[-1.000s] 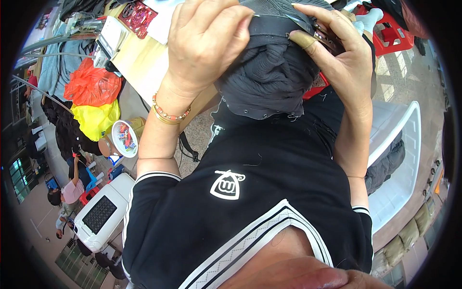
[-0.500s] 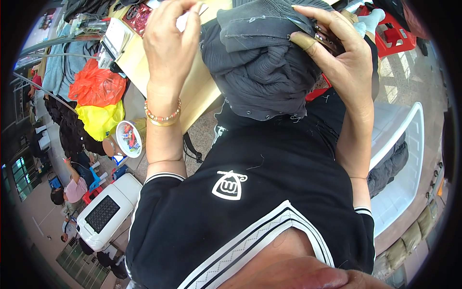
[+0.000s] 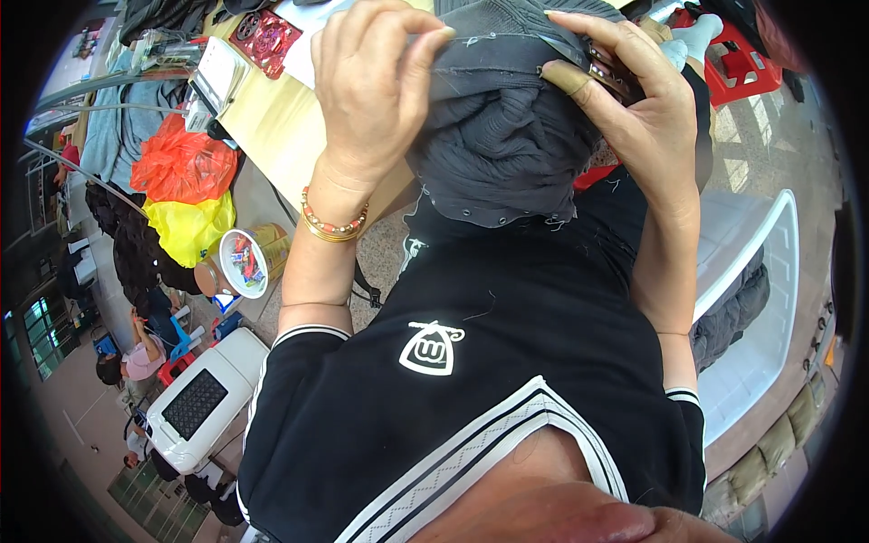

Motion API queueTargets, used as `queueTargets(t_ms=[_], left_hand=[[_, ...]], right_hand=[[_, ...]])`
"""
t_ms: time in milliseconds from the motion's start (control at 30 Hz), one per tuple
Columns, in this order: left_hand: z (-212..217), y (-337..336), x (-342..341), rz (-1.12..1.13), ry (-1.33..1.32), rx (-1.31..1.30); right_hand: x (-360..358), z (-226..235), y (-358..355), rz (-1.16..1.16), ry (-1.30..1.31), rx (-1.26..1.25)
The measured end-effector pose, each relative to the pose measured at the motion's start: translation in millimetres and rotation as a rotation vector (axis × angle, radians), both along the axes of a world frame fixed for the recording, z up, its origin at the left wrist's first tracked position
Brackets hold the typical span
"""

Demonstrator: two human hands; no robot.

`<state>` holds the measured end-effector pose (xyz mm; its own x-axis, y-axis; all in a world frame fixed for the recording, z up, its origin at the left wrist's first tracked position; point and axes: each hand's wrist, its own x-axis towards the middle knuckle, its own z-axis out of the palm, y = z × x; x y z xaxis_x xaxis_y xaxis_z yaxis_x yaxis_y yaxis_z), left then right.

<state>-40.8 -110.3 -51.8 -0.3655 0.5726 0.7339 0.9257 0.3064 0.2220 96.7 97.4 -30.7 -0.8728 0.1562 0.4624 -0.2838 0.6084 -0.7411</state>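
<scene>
shifted since half a second ago: left hand point(image 3: 376, 86) lower and closer to the dark grey garment point(image 3: 502, 136), fingertips now pinched on its top seam instead of lifted clear beside it. right hand point(image 3: 634, 109) unchanged, clamped on the garment's other side, thumb wrapped in tan tape and pressed into the fabric, a small dark tool point(image 3: 608, 72) tucked under the fingers; cannot tell what kind. garment bunched between both hands, held up over the lap, hem with a row of small studs hanging below the palms. beaded and gold bracelets point(image 3: 333, 226) on the wrist below the left hand. wooden tabletop point(image 3: 272, 127) left of the left hand, with orange and yellow plastic bags point(image 3: 181, 195) further left. white plastic chair point(image 3: 756, 299) below and right of the right hand.
</scene>
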Motion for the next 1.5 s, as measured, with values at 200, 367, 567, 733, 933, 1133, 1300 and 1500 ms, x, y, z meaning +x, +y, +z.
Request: queueTargets(t_ms=[200,367,567,733,933,1133,1300,1500], left_hand=[[4,-7,-9,0.069,-0.069,0.126],[10,4,13,-0.111,-0.179,0.002],[6,13,5,0.028,0.100,-0.045],[3,-7,17,-0.086,-0.835,0.181],[10,-12,20,-0.387,-1.243,0.168],[22,-2,-6,-0.453,-0.983,0.497],[32,6,-11,-0.259,-0.757,0.394],[25,-25,-10,-0.392,-1.208,-0.123]], right_hand=[[-1,-2,0,0.004,0.037,0.022],[-5,11,-9,-0.016,0.073,0.034],[3,25,-20,-0.163,-0.133,-0.037],[1,10,-15,-0.093,-0.029,-0.116],[-8,9,5,-0.044,0.065,-0.118],[-7,17,34,-0.122,0.228,-0.298],[4,11,60,-0.250,0.289,-0.390],[11,-8,79,-0.134,0.245,-0.496]])
